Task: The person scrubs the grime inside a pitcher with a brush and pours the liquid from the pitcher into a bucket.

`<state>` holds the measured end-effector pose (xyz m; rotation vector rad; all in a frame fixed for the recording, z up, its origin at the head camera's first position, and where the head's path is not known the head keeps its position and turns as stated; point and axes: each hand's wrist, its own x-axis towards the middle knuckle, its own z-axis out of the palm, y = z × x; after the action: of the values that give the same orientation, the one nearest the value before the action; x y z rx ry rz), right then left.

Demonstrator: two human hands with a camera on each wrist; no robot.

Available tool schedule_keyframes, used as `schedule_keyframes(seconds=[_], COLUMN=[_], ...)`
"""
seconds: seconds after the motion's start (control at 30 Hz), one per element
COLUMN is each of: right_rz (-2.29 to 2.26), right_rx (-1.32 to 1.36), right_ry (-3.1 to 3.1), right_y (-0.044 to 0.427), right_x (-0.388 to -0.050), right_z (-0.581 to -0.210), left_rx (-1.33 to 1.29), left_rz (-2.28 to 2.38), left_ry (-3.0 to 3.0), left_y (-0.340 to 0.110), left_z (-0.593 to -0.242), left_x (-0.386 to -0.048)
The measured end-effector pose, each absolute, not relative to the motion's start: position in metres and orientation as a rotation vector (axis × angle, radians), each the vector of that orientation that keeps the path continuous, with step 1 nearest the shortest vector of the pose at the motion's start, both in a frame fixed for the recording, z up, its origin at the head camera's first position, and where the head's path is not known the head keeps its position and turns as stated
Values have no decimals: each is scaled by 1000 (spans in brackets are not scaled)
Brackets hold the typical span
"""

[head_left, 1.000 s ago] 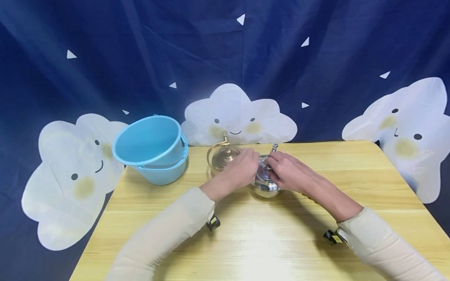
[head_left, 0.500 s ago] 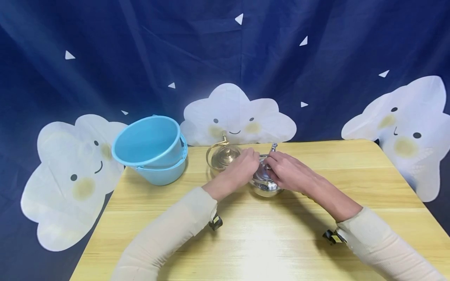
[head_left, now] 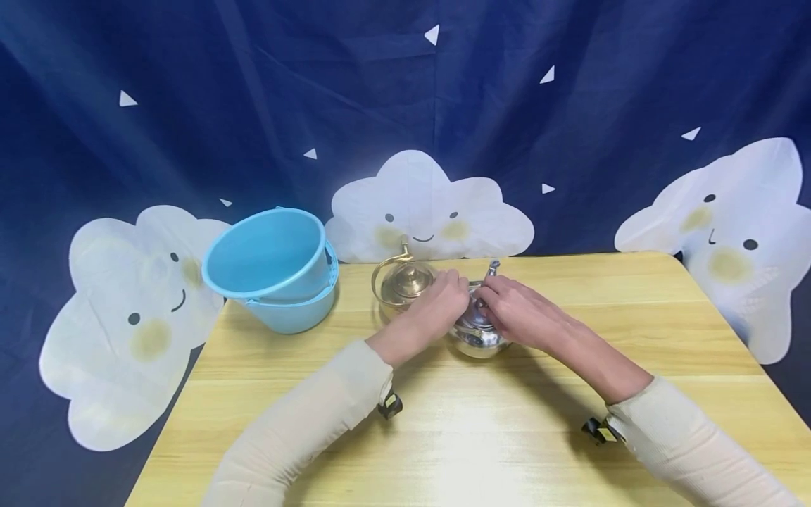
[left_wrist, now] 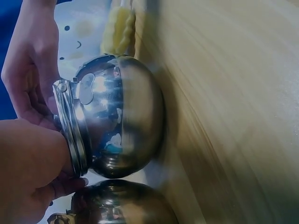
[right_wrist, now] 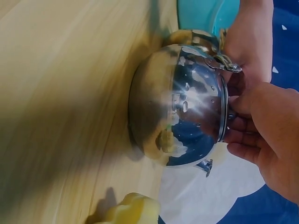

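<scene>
Although little has shifted since half a second ago, the left hand (head_left: 441,308) grips the silver teapot (head_left: 480,342) near its handle (left_wrist: 74,130), contact partly hidden, and the right hand (head_left: 521,310) pinches its lid (head_left: 476,318). One gold teapot (head_left: 405,285) stands half-covered on the table (head_left: 393,458) between it and two nested blue buckets (head_left: 288,287); one yellow object (right_wrist: 135,208) is cut off.
</scene>
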<state>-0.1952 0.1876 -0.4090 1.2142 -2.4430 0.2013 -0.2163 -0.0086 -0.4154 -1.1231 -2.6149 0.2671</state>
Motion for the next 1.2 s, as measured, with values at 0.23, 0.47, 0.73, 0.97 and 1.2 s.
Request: schedule_keyframes(seconds=[0.23,0.47,0.73,0.97,1.2], right_rz=[208,236,245,234,221], right_rx=[1219,1214,1229,1223,1224], right_ry=[-2428,-2439,-2449,-2434,-2437], right_y=[185,185,185,185,184], right_x=[-190,-185,-179,-176,-171], right_z=[-409,-411,-410,-412,-412], left_rx=[-1131,-1120,-1087,-1085,-1075], left_rz=[344,480,457,347,275], left_ry=[-2569,-2490,-2493,-2529,-2550], left_y=[-11,-11,-11,-14,-17], left_z=[-415,-414,-416,-417,-418], left_x=[-210,-202,-194,-190,-186])
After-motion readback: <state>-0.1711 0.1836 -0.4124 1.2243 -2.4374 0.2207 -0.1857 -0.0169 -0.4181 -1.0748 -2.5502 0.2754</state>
